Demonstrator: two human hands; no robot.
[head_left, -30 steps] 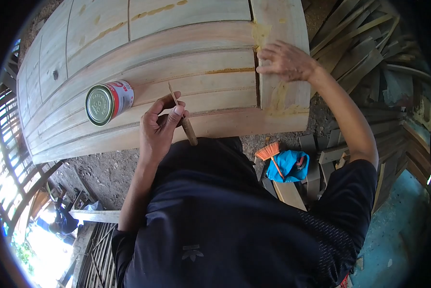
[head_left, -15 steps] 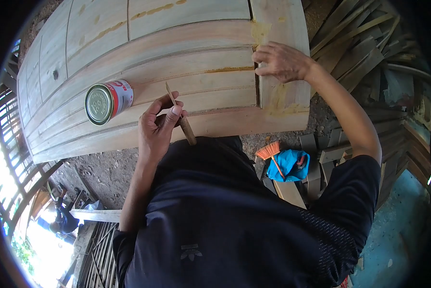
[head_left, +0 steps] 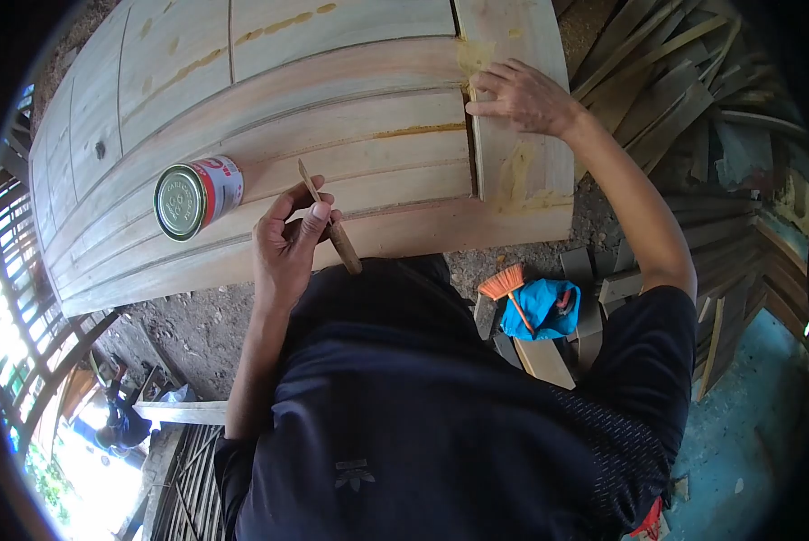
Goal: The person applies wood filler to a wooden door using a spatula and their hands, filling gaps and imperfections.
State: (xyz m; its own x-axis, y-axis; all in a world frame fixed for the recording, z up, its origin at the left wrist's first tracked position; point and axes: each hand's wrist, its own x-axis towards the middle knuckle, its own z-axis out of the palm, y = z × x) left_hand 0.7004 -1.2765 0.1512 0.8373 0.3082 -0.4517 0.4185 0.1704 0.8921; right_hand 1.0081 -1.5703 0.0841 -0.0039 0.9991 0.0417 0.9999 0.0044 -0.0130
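Behind the left hand (head_left: 285, 245), the scraper (head_left: 330, 227) handle's middle is hidden

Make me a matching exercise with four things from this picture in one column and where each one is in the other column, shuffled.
Things:
1. can
2. scraper
3. right hand
4. brush

Places:
A. on the ground by a blue cloth
B. held in the left hand
C. lying on its side on the door
D. pressed on the door's vertical joint

Pairs: 1-C, 2-B, 3-D, 4-A
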